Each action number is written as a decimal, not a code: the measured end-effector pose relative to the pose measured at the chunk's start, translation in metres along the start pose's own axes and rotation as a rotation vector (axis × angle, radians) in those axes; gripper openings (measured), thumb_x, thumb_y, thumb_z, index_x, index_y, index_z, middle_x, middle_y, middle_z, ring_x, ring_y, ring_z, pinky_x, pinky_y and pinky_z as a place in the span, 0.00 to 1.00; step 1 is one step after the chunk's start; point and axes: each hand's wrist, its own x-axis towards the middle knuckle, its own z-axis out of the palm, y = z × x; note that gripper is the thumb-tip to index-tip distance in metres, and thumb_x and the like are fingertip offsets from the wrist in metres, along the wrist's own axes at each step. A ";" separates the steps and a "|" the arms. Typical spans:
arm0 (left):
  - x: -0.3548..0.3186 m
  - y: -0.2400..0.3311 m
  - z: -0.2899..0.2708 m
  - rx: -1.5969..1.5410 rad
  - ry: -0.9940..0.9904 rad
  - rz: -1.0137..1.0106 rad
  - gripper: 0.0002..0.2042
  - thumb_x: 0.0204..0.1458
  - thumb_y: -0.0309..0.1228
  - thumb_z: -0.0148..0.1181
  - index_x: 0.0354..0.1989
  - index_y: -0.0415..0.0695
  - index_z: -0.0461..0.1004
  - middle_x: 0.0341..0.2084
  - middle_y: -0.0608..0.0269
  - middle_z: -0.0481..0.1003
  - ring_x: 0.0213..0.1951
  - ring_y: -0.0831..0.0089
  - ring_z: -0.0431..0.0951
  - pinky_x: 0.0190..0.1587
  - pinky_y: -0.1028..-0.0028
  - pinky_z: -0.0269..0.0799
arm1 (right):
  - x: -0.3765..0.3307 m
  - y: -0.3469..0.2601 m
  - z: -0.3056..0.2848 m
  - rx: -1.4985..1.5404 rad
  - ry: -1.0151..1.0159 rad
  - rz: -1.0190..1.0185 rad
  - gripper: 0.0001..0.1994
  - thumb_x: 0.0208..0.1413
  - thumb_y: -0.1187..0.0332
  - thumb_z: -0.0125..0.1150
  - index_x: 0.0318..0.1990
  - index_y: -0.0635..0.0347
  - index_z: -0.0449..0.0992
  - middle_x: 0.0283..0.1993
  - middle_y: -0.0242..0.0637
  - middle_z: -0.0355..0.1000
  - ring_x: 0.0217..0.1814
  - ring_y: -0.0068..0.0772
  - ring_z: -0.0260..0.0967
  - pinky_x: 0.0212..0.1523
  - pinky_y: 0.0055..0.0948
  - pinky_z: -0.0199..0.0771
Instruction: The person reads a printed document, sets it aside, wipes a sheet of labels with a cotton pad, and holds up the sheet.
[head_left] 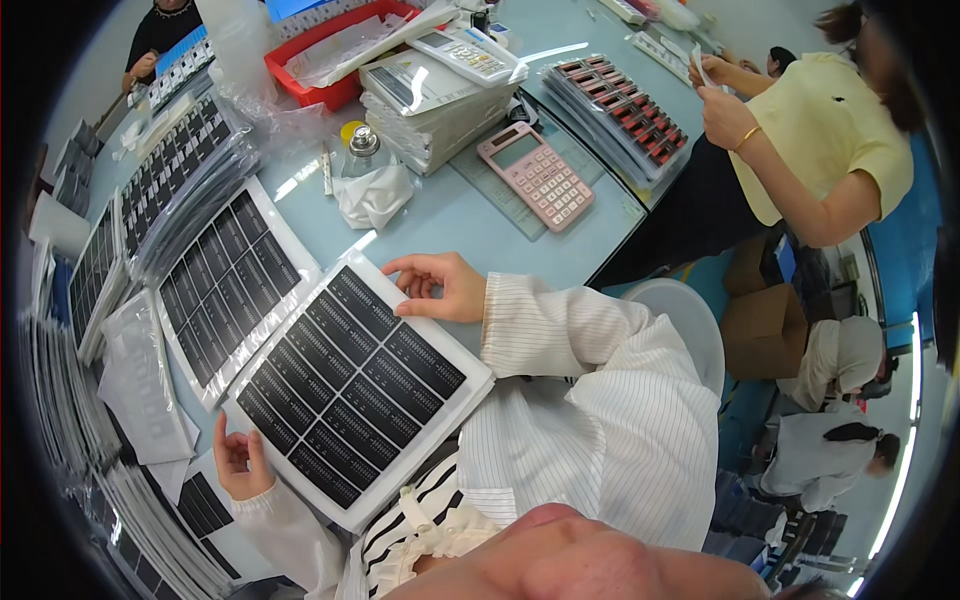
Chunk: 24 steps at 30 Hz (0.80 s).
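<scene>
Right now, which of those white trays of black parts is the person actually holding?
The nearest tray, tilted between left hand and right hand; the similar tray beside it lies untouched.

This is a small assembly or packing workshop, a shared bench where several people handle batches of small parts. The pale blue worktable is crowded with white trays of dark rectangular components, one lying between the person's fingers, more stacked in clear bags beyond the fingertips. Further out from the fingers sit a pink calculator, a red bin of bagged goods and a tray of red-and-black parts. A co-worker in a yellow top stands at the bench, and others in pale work coats sit behind.
</scene>
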 end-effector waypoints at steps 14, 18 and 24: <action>0.011 -0.004 -0.020 -0.169 -0.185 -0.254 0.12 0.48 0.30 0.53 0.37 0.36 0.67 0.14 0.73 0.66 0.14 0.89 0.59 0.16 0.86 0.50 | -0.006 -0.001 -0.002 0.087 0.027 0.036 0.14 0.38 0.67 0.65 0.30 0.61 0.67 0.16 0.25 0.62 0.18 0.11 0.56 0.20 0.13 0.55; 0.014 0.003 -0.014 -0.219 -0.260 -0.235 0.09 0.48 0.31 0.52 0.29 0.37 0.68 0.16 0.72 0.68 0.16 0.88 0.61 0.18 0.87 0.52 | 0.003 0.008 -0.006 0.105 0.037 -0.008 0.15 0.39 0.66 0.64 0.33 0.62 0.67 0.18 0.27 0.65 0.18 0.12 0.58 0.19 0.13 0.57; 0.022 0.010 -0.010 -0.023 -0.335 -0.125 0.08 0.48 0.31 0.53 0.27 0.37 0.69 0.17 0.71 0.69 0.18 0.88 0.62 0.20 0.87 0.53 | 0.023 0.001 -0.017 0.037 -0.137 0.284 0.16 0.41 0.63 0.61 0.34 0.65 0.69 0.22 0.33 0.69 0.20 0.20 0.65 0.20 0.17 0.64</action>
